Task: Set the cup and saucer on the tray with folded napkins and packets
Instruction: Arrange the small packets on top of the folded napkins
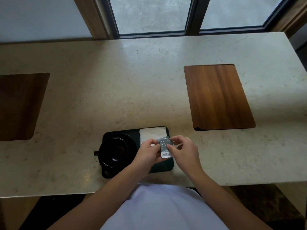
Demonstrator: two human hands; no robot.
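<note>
A black tray (pixel 166 166) lies near the front edge of the stone counter. On its left half a black cup (pixel 114 151) stands on a black saucer (pixel 131 141), its handle pointing left. A folded white napkin (pixel 150 132) lies on the tray's far right part. Above the tray's right half, my left hand (pixel 148 151) and my right hand (pixel 184 151) both pinch a small stack of grey and white packets (pixel 164 146). My fingers cover the edges of the packets.
The pale stone counter (pixel 132 80) has a wooden inset board (pixel 217 97) at the right and another wooden inset board (pixel 18 105) at the left. A window with dark frames (pixel 191 15) runs behind the counter. My white apron shows below the front edge.
</note>
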